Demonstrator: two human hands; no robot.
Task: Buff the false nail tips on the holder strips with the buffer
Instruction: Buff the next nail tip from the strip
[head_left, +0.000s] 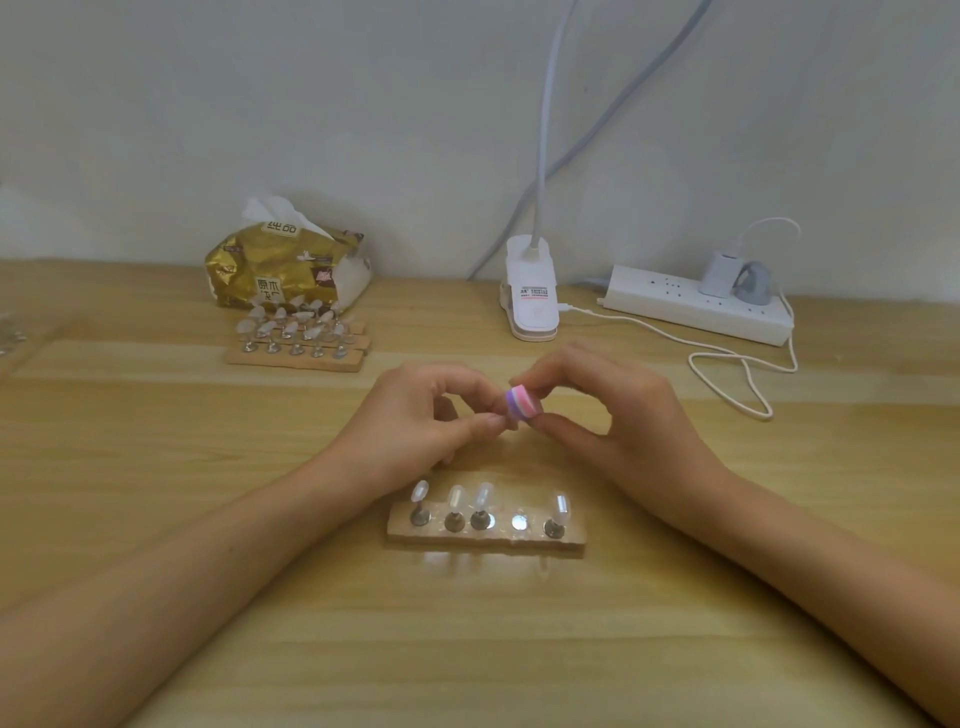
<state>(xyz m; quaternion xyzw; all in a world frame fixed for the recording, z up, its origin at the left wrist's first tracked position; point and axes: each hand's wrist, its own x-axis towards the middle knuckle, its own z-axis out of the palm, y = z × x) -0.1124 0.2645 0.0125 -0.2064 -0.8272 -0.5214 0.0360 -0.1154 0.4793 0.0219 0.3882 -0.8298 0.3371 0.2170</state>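
Observation:
A small pink and purple buffer block (521, 401) is pinched between the thumb and fingers of my right hand (602, 410), above the table's middle. My left hand (426, 415) pinches something small against the buffer's left side; the item itself is hidden by the fingertips. Below the hands lies a wooden holder strip (485, 538) with clear false nail tips (482, 496) standing on metal pegs; one peg position (519, 521) is bare. Further strips (296, 353) with several nail tips lie at the back left.
A gold tissue pack (285, 265) sits behind the far strips. A white clip lamp (531, 291) stands at the back centre, its neck rising up the wall. A white power strip (696, 304) with a charger and a looping white cable (737, 374) lies at the back right.

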